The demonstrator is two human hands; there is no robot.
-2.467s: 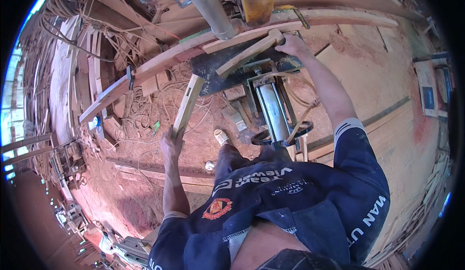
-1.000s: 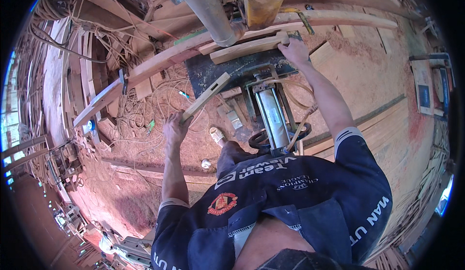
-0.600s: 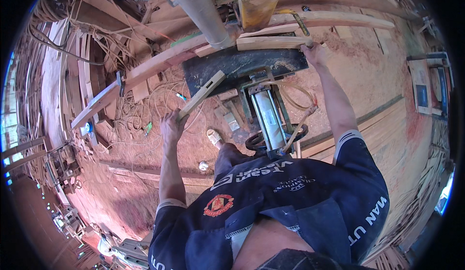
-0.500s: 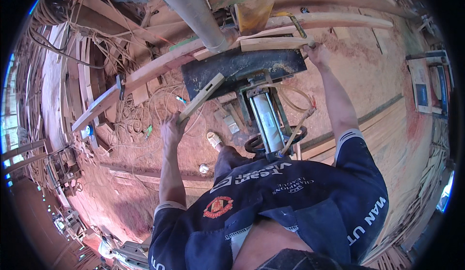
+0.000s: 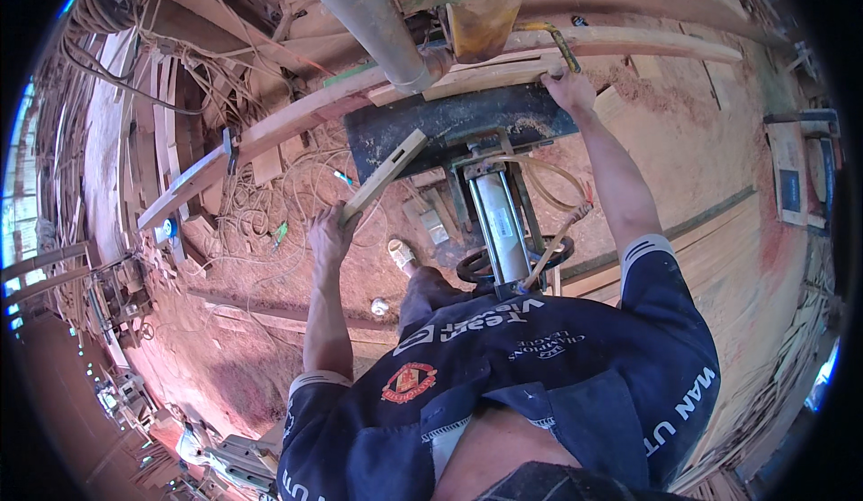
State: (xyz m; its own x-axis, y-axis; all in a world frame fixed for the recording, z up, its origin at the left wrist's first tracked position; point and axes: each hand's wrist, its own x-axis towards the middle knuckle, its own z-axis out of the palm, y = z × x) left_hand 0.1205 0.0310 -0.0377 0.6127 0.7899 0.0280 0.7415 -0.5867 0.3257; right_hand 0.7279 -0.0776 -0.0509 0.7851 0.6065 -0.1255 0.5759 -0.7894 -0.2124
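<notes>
My left hand (image 5: pixel 332 235) is closed around the lower end of a slotted wooden bar (image 5: pixel 387 174). The bar slants up to the right, its far end over the front left of a black machine table (image 5: pixel 387 137). At the back of that table lies another wooden piece (image 5: pixel 490 78), along a long wooden beam. My right hand (image 5: pixel 572 93) has its fingers wrapped on the right end of this piece, just below a bent yellow-and-dark lever (image 5: pixel 559 44). The fingertips there are partly hidden.
A silver pneumatic cylinder (image 5: pixel 499 222) with hoses and a dark handwheel (image 5: pixel 472 266) stands before me. A grey pipe (image 5: pixel 364 25) comes down above the table. A long wooden beam (image 5: pixel 279 124) crosses behind, with a clamp (image 5: pixel 230 150) at left. Loose cords (image 5: pixel 261 200) cover the floor.
My right hand and the wooden piece on the table have slid left along the beam. My left hand still holds the slotted bar, nearly unmoved; the whole view has shifted slightly.
</notes>
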